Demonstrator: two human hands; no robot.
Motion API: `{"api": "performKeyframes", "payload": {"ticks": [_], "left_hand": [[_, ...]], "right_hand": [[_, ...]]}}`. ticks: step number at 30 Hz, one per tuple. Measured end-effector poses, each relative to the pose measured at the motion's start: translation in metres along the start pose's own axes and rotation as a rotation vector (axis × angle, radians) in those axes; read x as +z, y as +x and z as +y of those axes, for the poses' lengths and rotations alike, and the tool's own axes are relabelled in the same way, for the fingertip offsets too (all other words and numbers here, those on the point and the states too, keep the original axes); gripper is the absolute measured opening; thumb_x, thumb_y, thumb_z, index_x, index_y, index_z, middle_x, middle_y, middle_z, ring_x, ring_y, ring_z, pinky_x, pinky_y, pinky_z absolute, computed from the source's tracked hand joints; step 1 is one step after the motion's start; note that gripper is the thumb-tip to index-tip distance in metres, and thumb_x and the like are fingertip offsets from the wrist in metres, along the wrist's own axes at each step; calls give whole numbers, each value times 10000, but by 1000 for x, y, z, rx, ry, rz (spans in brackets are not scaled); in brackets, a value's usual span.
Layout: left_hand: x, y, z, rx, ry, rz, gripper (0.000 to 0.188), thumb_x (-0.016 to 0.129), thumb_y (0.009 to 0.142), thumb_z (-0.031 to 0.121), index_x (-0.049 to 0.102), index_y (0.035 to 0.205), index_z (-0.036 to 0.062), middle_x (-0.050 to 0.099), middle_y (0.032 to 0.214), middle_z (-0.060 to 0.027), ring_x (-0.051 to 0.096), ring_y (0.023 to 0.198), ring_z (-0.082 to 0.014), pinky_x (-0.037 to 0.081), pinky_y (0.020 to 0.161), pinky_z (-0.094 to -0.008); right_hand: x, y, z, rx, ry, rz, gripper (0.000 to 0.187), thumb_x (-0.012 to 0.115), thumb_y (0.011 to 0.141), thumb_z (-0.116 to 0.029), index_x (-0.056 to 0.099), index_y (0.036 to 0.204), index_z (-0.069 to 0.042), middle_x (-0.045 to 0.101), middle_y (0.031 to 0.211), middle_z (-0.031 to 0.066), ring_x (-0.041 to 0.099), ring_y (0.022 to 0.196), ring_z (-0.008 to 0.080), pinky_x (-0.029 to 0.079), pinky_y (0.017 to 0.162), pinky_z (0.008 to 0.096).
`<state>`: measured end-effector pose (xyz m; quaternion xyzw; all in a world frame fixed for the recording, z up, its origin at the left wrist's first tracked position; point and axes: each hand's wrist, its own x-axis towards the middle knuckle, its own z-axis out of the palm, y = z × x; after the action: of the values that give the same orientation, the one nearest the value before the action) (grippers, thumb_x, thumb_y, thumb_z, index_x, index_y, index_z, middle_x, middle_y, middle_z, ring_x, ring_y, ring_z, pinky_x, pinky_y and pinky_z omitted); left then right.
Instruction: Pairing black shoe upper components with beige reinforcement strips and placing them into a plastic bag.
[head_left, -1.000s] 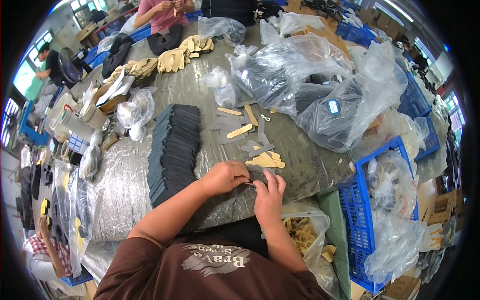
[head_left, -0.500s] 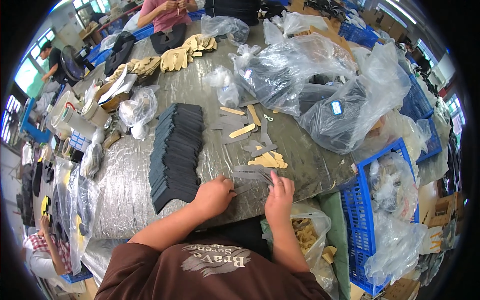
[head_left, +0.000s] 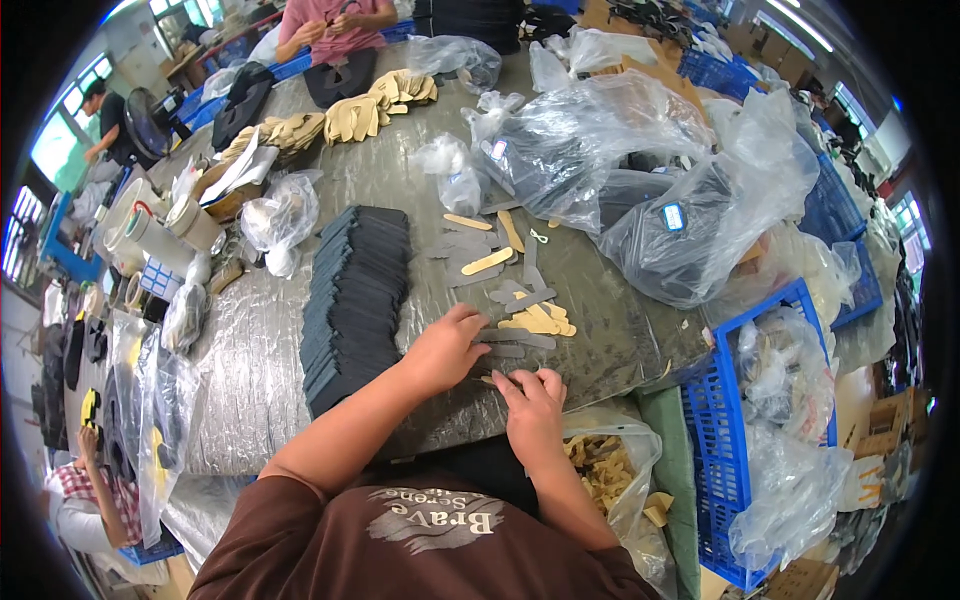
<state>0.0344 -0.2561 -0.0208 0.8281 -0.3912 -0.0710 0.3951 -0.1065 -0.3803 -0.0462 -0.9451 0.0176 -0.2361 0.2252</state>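
My left hand (head_left: 447,350) is over the table just right of the row of dark pieces, fingers bent at the left ends of some flat grey strips (head_left: 525,340). Its thumb and fingertips close on a grey strip there. Lower and closer to me, my right hand (head_left: 534,405) has its fingers curled together near the table's front edge; what they pinch, if anything, is too small to make out. The long row of overlapping dark pieces (head_left: 355,300) lies beside my left forearm. Tan strips (head_left: 540,316) and more grey strips (head_left: 465,243) are scattered beyond my hands.
Clear plastic bags (head_left: 600,140) with dark contents cover the far right. A blue crate (head_left: 718,440) and an open bag of tan scraps (head_left: 605,465) stand at the right front. Tubs (head_left: 155,240) sit left. Across the table, a person in pink (head_left: 335,30) handles something.
My left hand has moved up and right to the grey strips. My right hand has come down and left; the bunch of grey strips it held no longer shows in it.
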Motion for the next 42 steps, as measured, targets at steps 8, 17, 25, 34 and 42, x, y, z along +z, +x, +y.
{"api": "performKeyframes", "payload": {"ticks": [8, 17, 25, 34, 42], "left_hand": [[5, 3, -4, -123, 153, -195, 131, 649, 767, 111, 623, 853, 16, 608, 889, -156, 602, 835, -365, 482, 730, -433], [13, 18, -11, 117, -71, -229, 95, 613, 774, 79, 620, 831, 4, 610, 848, -168, 596, 811, -367, 478, 719, -429], [23, 30, 3, 31, 121, -152, 87, 631, 748, 43, 624, 828, 10, 620, 893, -153, 589, 882, -348, 474, 741, -414], [14, -1, -11, -69, -244, -193, 212, 537, 847, 8, 621, 1039, 34, 620, 1010, -150, 572, 1026, -314, 448, 880, -364], [35, -30, 8, -66, -472, -90, 498, 412, 885, -48, 348, 1378, -23, 415, 1382, -195, 391, 1303, -282, 305, 1075, -360]], "right_hand": [[13, -8, 7, 6, 56, -4, 423, 584, 694, 34, 679, 1078, -117, 554, 1026, 87, 503, 897, 277, 424, 803, 379], [0, -2, 1, 80, -64, 11, 429, 594, 703, 31, 674, 1099, -115, 563, 977, 70, 501, 897, 272, 399, 814, 395], [10, -5, 10, 87, -9, 65, 411, 571, 721, 11, 656, 1112, -85, 539, 1025, 85, 491, 916, 295, 398, 834, 409], [4, -2, 11, 101, -105, 47, 437, 556, 720, 40, 619, 1146, -36, 493, 1098, 149, 466, 978, 323, 387, 862, 432], [8, 0, 1, 149, 53, -35, 505, 534, 751, 31, 530, 1254, -14, 479, 1063, 147, 447, 1005, 344, 371, 873, 457]]}}
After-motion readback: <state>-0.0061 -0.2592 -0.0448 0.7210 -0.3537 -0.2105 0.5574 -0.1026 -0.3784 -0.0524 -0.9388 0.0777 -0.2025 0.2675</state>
